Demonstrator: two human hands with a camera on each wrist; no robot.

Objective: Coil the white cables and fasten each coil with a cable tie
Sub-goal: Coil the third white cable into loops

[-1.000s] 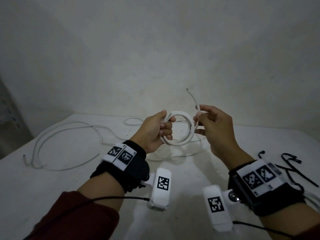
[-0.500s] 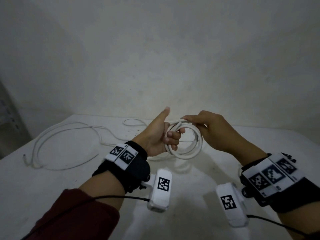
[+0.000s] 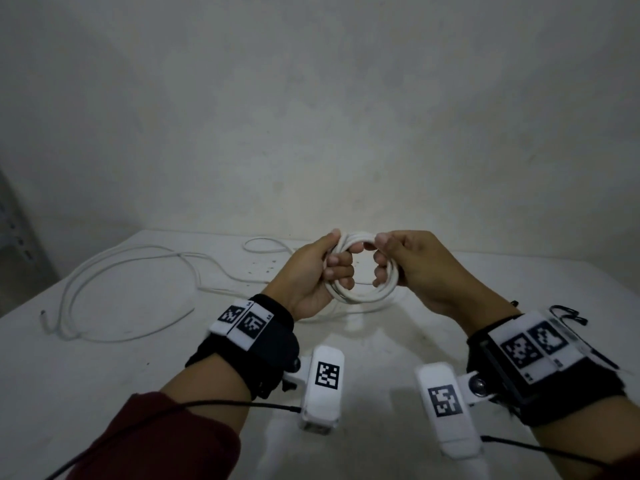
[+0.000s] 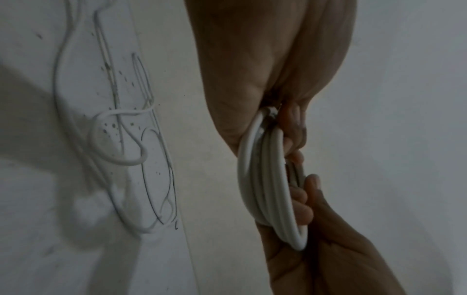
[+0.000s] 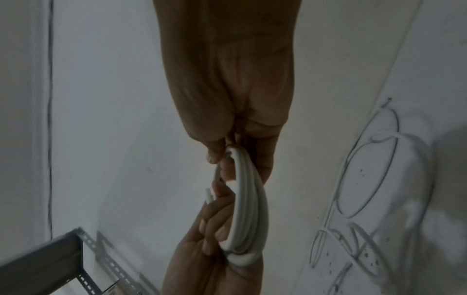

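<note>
Seen from the head, a white cable coil (image 3: 360, 292) is gripped above the worktop (image 3: 138, 368) by the left hand (image 3: 311, 275) and right hand (image 3: 415, 268), fingers curled round opposite sides. At the left wrist, the coil (image 4: 270, 179) is seen edge-on, with loose cable (image 4: 118, 139) lying left of it. At the right wrist, the coil (image 5: 250, 209) is clasped likewise.

Coil: we see a white round plastic cable coil (image 3: 360, 295), several loops, upright above the table.
Loose cable: white, uncoiled (image 3: 138, 258), sprawled far left.

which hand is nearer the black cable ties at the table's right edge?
Right. The right hand grips the coil, with the ties just outside its wrist. The left hand grips the coil's other side, farther from them.
</note>
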